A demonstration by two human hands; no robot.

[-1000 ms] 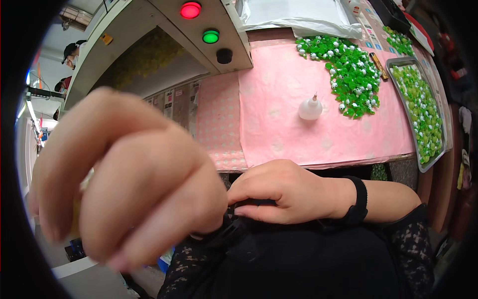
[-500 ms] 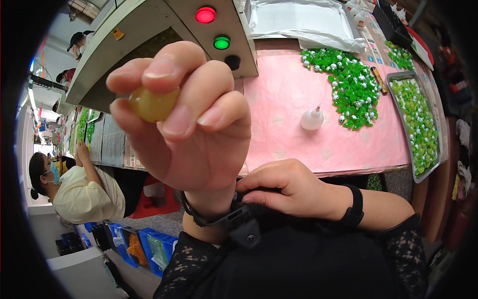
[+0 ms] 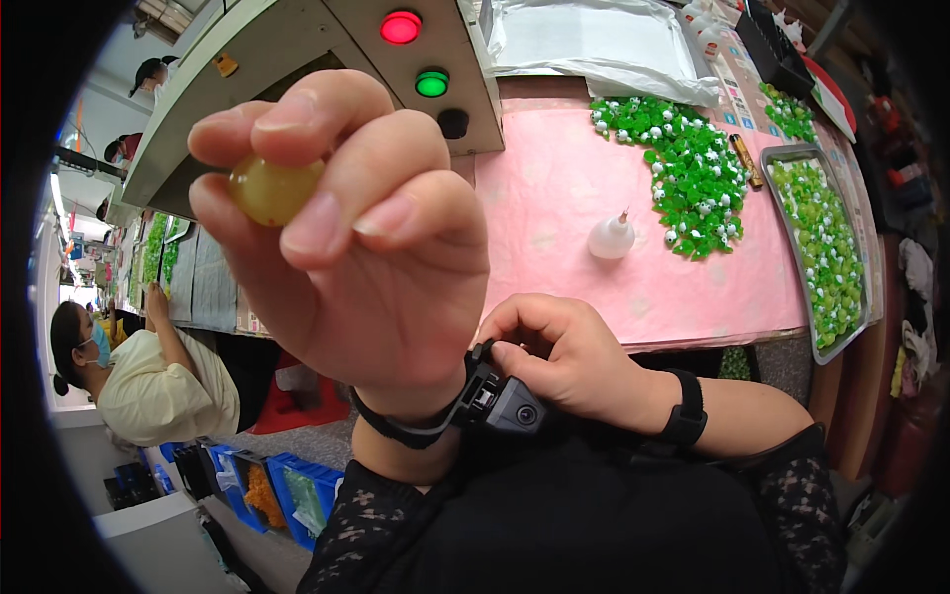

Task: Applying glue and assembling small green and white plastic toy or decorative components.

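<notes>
Raised at the left, my left hand [image 3: 366, 267] pinches a small, shiny, yellowish-green ball [image 3: 275, 190] between thumb and fingertips, palm side showing. Around my left wrist runs a black strap with a small black camera [image 3: 516, 407] on it, its lens visible. My right hand [image 3: 569, 351] is closed at that wrist, fingers curled on the black wrist strap [image 3: 478, 361] beside the camera. What exactly its fingertips grip is partly hidden. A second black band [image 3: 689, 408] circles my right wrist. Beyond my hands, a white squeeze bottle [image 3: 612, 238] with a thin tip stands on the pink table cover [image 3: 554, 287].
A grey machine [image 3: 346, 40] with red and green lights stands at the far left. Green and white small pieces [image 3: 693, 188] lie heaped on the table. A metal tray [image 3: 833, 351] holds more at the right. Left, a masked person [image 3: 163, 386] sits near blue bins [image 3: 297, 505].
My left hand has shifted slightly left and up, still pinching the ball. The wrist camera has turned so its lens shows. My right hand's fingers have risen along the strap.
</notes>
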